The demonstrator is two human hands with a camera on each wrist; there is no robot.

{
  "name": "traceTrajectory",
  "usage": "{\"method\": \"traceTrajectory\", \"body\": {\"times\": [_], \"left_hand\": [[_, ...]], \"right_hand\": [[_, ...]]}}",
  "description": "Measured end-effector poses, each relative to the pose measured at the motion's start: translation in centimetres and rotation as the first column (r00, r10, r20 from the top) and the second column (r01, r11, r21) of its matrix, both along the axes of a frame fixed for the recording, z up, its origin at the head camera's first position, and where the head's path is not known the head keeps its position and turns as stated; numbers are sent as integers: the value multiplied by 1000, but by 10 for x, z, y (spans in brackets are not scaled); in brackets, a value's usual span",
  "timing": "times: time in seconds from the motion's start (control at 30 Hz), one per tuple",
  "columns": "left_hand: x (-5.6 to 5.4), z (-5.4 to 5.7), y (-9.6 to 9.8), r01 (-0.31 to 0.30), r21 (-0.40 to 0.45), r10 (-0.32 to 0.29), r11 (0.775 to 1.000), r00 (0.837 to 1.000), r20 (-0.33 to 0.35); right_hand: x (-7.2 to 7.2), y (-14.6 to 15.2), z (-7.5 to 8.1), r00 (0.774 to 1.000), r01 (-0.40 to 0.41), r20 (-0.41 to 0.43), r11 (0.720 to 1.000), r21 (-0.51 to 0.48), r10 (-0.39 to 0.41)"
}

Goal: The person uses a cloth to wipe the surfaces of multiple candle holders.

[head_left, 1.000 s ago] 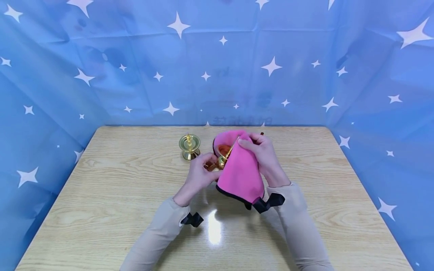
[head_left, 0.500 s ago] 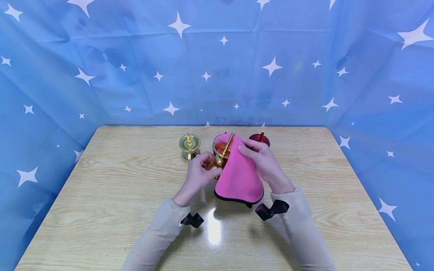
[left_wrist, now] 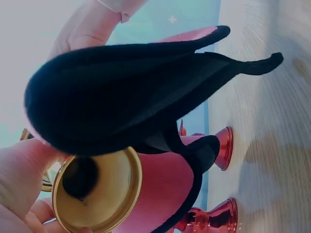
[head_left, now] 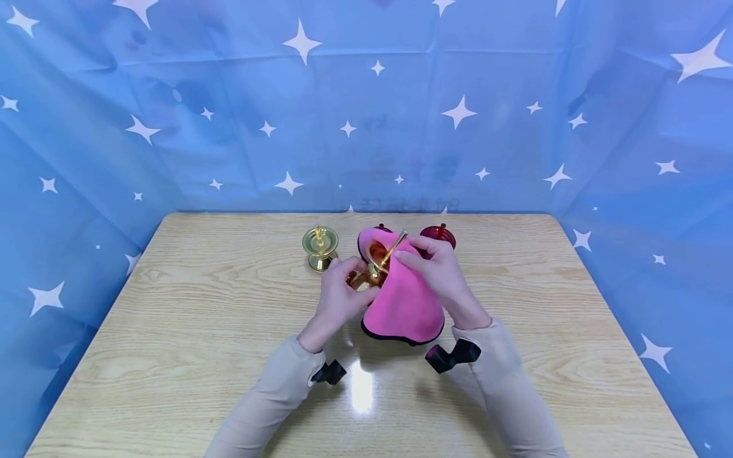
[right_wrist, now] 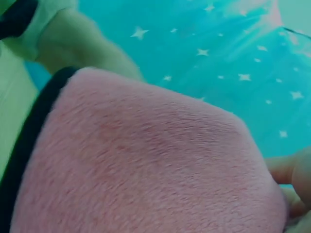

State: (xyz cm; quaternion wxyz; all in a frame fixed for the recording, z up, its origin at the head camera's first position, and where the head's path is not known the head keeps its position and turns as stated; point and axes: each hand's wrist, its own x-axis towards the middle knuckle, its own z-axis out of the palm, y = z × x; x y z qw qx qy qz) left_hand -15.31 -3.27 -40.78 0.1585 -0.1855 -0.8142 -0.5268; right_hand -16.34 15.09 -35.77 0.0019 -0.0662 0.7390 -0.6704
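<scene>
In the head view, my left hand [head_left: 340, 289] pinches a shiny gold candle holder [head_left: 378, 256] by its lower part. The candle holder is tilted, its stick pointing up and right. Its hollow round base [left_wrist: 116, 187] faces the left wrist camera. With my right hand [head_left: 438, 270] I grip a pink fleece cloth [head_left: 403, 312] with black edging, which wraps round the far and right sides of the dish. The cloth [right_wrist: 150, 155] fills most of the right wrist view and hides the candle holder there. Its dark underside [left_wrist: 112, 97] shows in the left wrist view.
A second gold candle holder [head_left: 319, 245] stands upright left of my hands. Two red holders stand behind: one [head_left: 438, 234] beyond my right hand, the other [head_left: 383, 228] mostly hidden by the cloth. The wooden table [head_left: 200, 331] meets a blue starry curtain [head_left: 366, 152] at its back edge.
The cloth has shifted over the dish and stick as my right hand moved slightly, uncovering the red holders behind. The gold candle holder's tilt varies a little; my left hand stays almost in place.
</scene>
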Motion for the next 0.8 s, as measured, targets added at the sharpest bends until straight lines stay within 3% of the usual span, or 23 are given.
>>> {"method": "traceTrajectory", "body": {"times": [0.13,0.27,0.33,0.4,0.47,0.53,0.6,0.7,0.8], "left_hand": [[1,-1,0,6,0,-6,1000,1000,19],[2,-1,0,10,6,-10,1000,1000,17],[2,-1,-1,17,22,-17,1000,1000,18],[1,-2,-2,24,43,-25,999,999,28],[0,-3,-3,28,63,-30,998,999,34],[0,-3,-3,27,81,-30,996,999,32],[0,-3,-4,30,105,-32,994,999,17],[0,-4,-3,20,123,-17,992,1000,-22],[1,-6,-2,-3,140,10,990,999,-46]], "right_hand": [[-3,8,5,996,-3,84,981,-194,19],[-5,16,11,990,15,137,911,-413,46],[-5,18,13,989,21,137,889,-457,47],[-4,19,12,990,22,132,892,-452,43],[0,17,11,994,-2,101,934,-356,40],[3,15,9,998,-58,18,978,-202,63],[7,12,7,991,-93,-94,996,-13,91],[11,9,6,953,-84,-264,970,229,145],[17,8,6,928,-63,-317,920,387,197]]}}
